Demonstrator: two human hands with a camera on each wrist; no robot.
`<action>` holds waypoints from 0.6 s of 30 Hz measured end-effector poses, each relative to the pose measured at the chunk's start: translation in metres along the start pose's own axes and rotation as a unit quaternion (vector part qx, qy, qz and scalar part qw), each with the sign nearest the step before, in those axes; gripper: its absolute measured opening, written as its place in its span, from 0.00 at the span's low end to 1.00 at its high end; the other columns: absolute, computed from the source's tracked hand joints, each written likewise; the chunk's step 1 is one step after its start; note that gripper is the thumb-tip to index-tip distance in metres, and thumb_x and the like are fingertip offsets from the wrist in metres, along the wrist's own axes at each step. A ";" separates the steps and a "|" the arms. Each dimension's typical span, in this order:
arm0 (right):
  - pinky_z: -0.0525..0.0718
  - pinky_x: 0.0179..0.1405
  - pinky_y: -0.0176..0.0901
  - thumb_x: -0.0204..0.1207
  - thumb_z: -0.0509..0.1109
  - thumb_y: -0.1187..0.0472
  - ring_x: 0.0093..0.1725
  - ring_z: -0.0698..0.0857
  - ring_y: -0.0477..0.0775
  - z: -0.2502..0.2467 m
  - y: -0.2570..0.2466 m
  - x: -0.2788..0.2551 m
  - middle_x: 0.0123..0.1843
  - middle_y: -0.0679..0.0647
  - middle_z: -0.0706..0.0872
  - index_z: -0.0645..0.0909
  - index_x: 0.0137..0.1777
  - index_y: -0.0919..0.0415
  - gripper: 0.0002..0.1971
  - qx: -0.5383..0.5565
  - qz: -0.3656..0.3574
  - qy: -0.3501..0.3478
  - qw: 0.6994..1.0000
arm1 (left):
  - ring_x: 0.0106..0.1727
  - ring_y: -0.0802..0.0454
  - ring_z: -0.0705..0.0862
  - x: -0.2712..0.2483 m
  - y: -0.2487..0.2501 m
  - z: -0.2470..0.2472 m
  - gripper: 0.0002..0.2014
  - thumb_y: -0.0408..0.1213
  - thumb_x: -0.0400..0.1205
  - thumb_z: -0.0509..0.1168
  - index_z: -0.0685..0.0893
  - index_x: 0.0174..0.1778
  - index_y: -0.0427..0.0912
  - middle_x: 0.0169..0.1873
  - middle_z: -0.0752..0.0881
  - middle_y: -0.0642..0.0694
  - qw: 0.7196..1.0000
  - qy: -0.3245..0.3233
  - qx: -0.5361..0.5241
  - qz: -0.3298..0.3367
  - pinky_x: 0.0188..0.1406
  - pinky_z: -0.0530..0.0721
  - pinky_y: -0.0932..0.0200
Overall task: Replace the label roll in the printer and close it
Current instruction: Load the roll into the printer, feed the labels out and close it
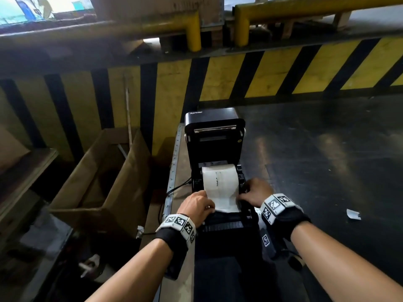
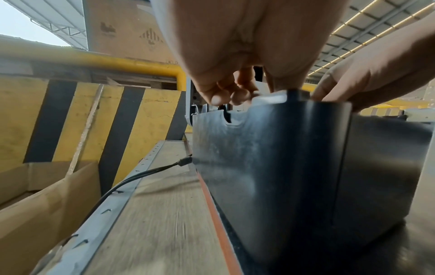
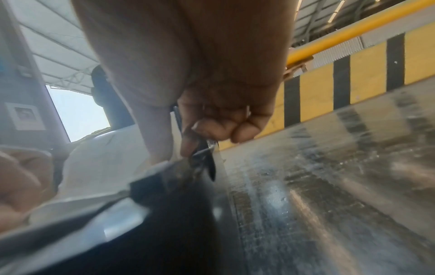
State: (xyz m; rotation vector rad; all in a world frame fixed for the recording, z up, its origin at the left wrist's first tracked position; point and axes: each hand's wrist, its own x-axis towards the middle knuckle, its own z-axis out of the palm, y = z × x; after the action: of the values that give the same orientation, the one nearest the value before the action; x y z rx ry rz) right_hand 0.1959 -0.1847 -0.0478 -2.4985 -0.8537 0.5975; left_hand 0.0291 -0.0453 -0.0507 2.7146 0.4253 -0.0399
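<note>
A black label printer (image 1: 214,136) stands on a narrow bench with its lid raised upright. A white label roll (image 1: 219,178) sits in the printer's bay, and its loose strip (image 1: 226,203) is drawn forward over the front edge. My left hand (image 1: 197,204) pinches the strip's left edge with curled fingers (image 2: 226,93), above the printer's side wall (image 2: 270,158). At the strip's right edge my right hand (image 1: 255,192) pinches with thumb and forefinger (image 3: 188,145), beside a black guide. The white paper (image 3: 105,167) shows left of that thumb.
An open cardboard box (image 1: 98,171) stands left of the bench. A black cable (image 2: 146,173) runs from the printer's left side. A yellow and black striped barrier (image 1: 272,77) rises behind. A paper scrap (image 1: 353,214) lies on the dark surface at right.
</note>
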 end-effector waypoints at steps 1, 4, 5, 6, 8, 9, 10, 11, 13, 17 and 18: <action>0.88 0.44 0.50 0.57 0.75 0.48 0.44 0.88 0.62 -0.002 0.000 -0.007 0.43 0.61 0.90 0.87 0.43 0.61 0.19 0.002 -0.015 0.042 0.999 | 0.55 0.46 0.82 0.000 0.000 0.001 0.11 0.43 0.80 0.65 0.88 0.53 0.43 0.51 0.82 0.44 1.000 0.001 0.003 0.006 0.55 0.82 0.50; 0.85 0.45 0.49 0.66 0.73 0.49 0.45 0.86 0.59 -0.002 0.003 -0.026 0.46 0.58 0.87 0.85 0.46 0.59 0.14 0.000 -0.105 0.076 0.992 | 0.54 0.46 0.82 0.001 -0.001 0.001 0.11 0.43 0.80 0.65 0.88 0.52 0.43 0.49 0.83 0.43 1.000 0.007 0.006 0.023 0.55 0.82 0.49; 0.86 0.47 0.51 0.68 0.72 0.49 0.45 0.85 0.57 -0.002 0.003 -0.034 0.47 0.57 0.87 0.85 0.47 0.58 0.14 -0.013 -0.138 0.036 0.990 | 0.53 0.46 0.82 0.002 -0.002 0.000 0.11 0.43 0.80 0.65 0.89 0.51 0.43 0.49 0.83 0.43 1.000 0.005 0.009 0.030 0.55 0.82 0.50; 0.86 0.48 0.50 0.70 0.72 0.48 0.46 0.84 0.55 0.001 0.005 -0.040 0.49 0.56 0.86 0.85 0.49 0.58 0.15 -0.034 -0.170 -0.005 0.985 | 0.53 0.46 0.82 0.003 -0.002 0.000 0.11 0.43 0.80 0.65 0.89 0.51 0.43 0.48 0.83 0.43 0.999 0.001 0.014 0.035 0.55 0.82 0.50; 0.83 0.48 0.46 0.71 0.71 0.46 0.47 0.83 0.53 0.007 0.008 -0.046 0.50 0.53 0.83 0.85 0.53 0.57 0.17 -0.074 -0.189 -0.059 0.977 | 0.53 0.45 0.82 0.004 -0.002 -0.001 0.11 0.43 0.81 0.64 0.89 0.50 0.43 0.49 0.83 0.43 0.999 -0.009 0.028 0.037 0.55 0.81 0.49; 0.81 0.47 0.44 0.72 0.70 0.46 0.47 0.82 0.52 0.008 0.010 -0.048 0.51 0.52 0.82 0.85 0.54 0.56 0.17 -0.080 -0.187 -0.065 0.977 | 0.53 0.44 0.82 0.005 -0.002 -0.001 0.11 0.43 0.81 0.64 0.89 0.50 0.43 0.49 0.83 0.43 0.999 -0.013 0.031 0.035 0.55 0.81 0.49; 0.80 0.46 0.43 0.73 0.69 0.45 0.47 0.82 0.52 0.009 0.012 -0.048 0.51 0.52 0.82 0.85 0.54 0.55 0.17 -0.080 -0.192 -0.057 0.977 | 0.53 0.44 0.82 0.005 -0.001 -0.001 0.11 0.43 0.81 0.64 0.89 0.50 0.43 0.49 0.83 0.43 0.999 -0.016 0.032 0.032 0.55 0.81 0.49; 0.80 0.46 0.43 0.74 0.67 0.45 0.48 0.82 0.52 0.009 0.012 -0.049 0.51 0.52 0.82 0.86 0.53 0.55 0.17 -0.081 -0.191 -0.050 0.977 | 0.53 0.43 0.82 0.006 -0.001 -0.001 0.10 0.43 0.81 0.64 0.89 0.49 0.43 0.49 0.83 0.43 0.999 -0.018 0.031 0.029 0.55 0.81 0.49; 0.80 0.46 0.43 0.75 0.65 0.46 0.48 0.82 0.52 0.011 0.015 -0.048 0.51 0.52 0.82 0.86 0.53 0.55 0.16 -0.080 -0.193 -0.041 0.977 | 0.54 0.43 0.82 0.007 -0.001 -0.001 0.10 0.42 0.80 0.64 0.89 0.49 0.43 0.49 0.83 0.43 0.999 -0.019 0.028 0.024 0.56 0.81 0.49; 0.78 0.45 0.42 0.77 0.65 0.50 0.49 0.82 0.55 0.014 0.014 -0.048 0.51 0.55 0.83 0.85 0.54 0.56 0.13 -0.070 -0.187 -0.022 0.980 | 0.54 0.45 0.82 0.007 -0.001 -0.002 0.09 0.43 0.79 0.67 0.89 0.48 0.44 0.49 0.83 0.45 1.000 -0.013 0.019 0.010 0.55 0.80 0.54; 0.78 0.45 0.42 0.77 0.65 0.50 0.49 0.82 0.55 0.015 0.015 -0.046 0.51 0.55 0.83 0.86 0.53 0.57 0.13 -0.065 -0.189 -0.021 0.980 | 0.55 0.46 0.82 0.007 -0.001 -0.002 0.09 0.44 0.79 0.67 0.89 0.48 0.44 0.50 0.84 0.45 1.000 -0.012 0.012 0.006 0.55 0.80 0.55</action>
State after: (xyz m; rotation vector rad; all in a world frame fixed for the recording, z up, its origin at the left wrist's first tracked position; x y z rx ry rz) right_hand 0.1624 -0.2216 -0.0564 -2.3484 -1.3816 0.4777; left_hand 0.0352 -0.0413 -0.0495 2.7364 0.4041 -0.0754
